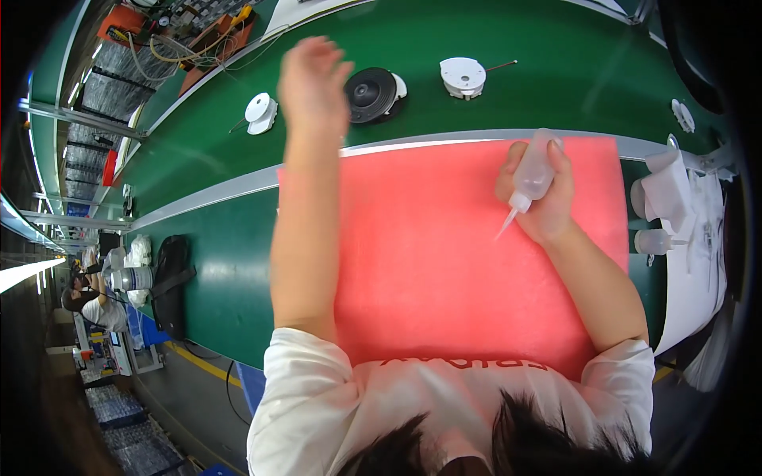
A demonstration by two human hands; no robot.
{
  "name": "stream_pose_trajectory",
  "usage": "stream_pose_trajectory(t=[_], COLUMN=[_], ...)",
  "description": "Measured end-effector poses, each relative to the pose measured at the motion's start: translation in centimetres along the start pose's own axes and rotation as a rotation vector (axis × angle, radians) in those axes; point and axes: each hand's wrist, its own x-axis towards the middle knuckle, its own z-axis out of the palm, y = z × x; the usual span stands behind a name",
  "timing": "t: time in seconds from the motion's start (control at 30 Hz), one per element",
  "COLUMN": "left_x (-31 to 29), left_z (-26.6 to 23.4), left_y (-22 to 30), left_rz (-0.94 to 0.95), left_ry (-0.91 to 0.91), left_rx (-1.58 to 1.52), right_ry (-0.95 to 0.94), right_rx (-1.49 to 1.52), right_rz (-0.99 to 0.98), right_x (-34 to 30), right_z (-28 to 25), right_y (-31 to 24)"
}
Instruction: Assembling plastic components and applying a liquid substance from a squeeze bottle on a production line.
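My right hand (543, 190) grips a translucent squeeze bottle (536, 168) with a thin pointed nozzle, tilted so the tip points down and to the left. Beneath it lies a pink foam sheet (444, 262). My left arm reaches far forward, and the left hand (314, 87), somewhat blurred, has its fingers apart with nothing seen in them. Just right of that hand is a round black disc-shaped part (371, 94) with a raised centre, on a white piece. I cannot tell whether the hand touches it.
On the green conveyor belt (556, 71) sit a white round housing (463, 77) with a thin lead, another white housing (260, 113) and a small white part (683, 116). A second bottle (652, 241) lies at the right. Leftward are a black bag (169, 289) and a person (103, 309).
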Motion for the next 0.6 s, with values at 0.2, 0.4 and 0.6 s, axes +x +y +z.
stream_pose_trajectory(t=[0.2,0.4,0.6], left_x=[3.0,3.5,4.5], left_z=[-12.2,-13.3,-14.7], left_y=[0.5,-1.2,-2.0], left_rz=[-0.147,-0.004,-0.161], left_ry=[0.388,0.368,0.327], left_rx=[-0.35,-0.324,-0.556], right_ry=[0.004,0.012,0.011], right_rx=[-0.019,-0.027,-0.011], right_rz=[0.002,-0.011,0.005], right_x=[0.3,0.3,0.4], right_z=[-0.3,-0.6,-0.7], right_y=[0.3,0.1,0.7])
